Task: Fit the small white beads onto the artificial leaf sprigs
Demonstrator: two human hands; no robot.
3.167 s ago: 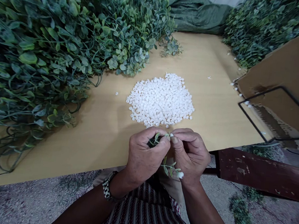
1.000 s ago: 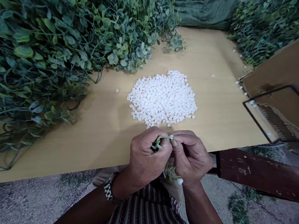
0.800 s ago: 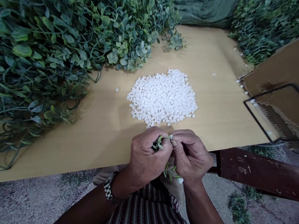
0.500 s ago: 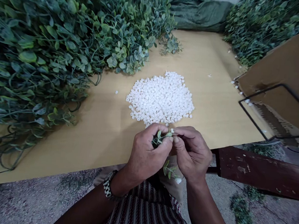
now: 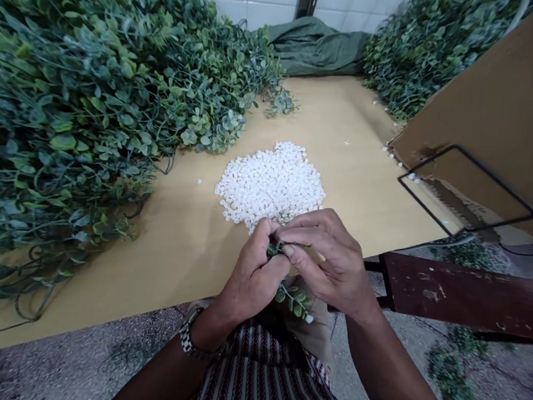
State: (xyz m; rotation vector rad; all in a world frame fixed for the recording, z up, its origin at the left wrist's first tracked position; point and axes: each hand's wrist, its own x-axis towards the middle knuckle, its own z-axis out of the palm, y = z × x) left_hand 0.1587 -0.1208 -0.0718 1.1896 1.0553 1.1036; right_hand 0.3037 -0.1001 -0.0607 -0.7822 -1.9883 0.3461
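My left hand (image 5: 258,278) is closed around an artificial green leaf sprig (image 5: 295,300). Part of the sprig hangs below the fingers, with a small white piece at its tip. My right hand (image 5: 333,262) meets the left one, its thumb and fingers pinching at the sprig's upper part; the fingertips hide the exact contact. Just beyond both hands, a pile of small white bead-like pieces (image 5: 270,185) lies on the tan tabletop (image 5: 170,266).
A large heap of artificial greenery (image 5: 93,83) covers the table's left side. More foliage (image 5: 413,44) stands at the back right, beside a green cloth bundle (image 5: 319,48). At right are a cardboard box (image 5: 501,109), a black wire frame (image 5: 496,168) and a dark red bench (image 5: 469,298).
My right hand has shifted, its fingers now reaching over toward the left fingertips. The white tip seen between the hands earlier is hidden now. The view has tilted up and turned slightly right.
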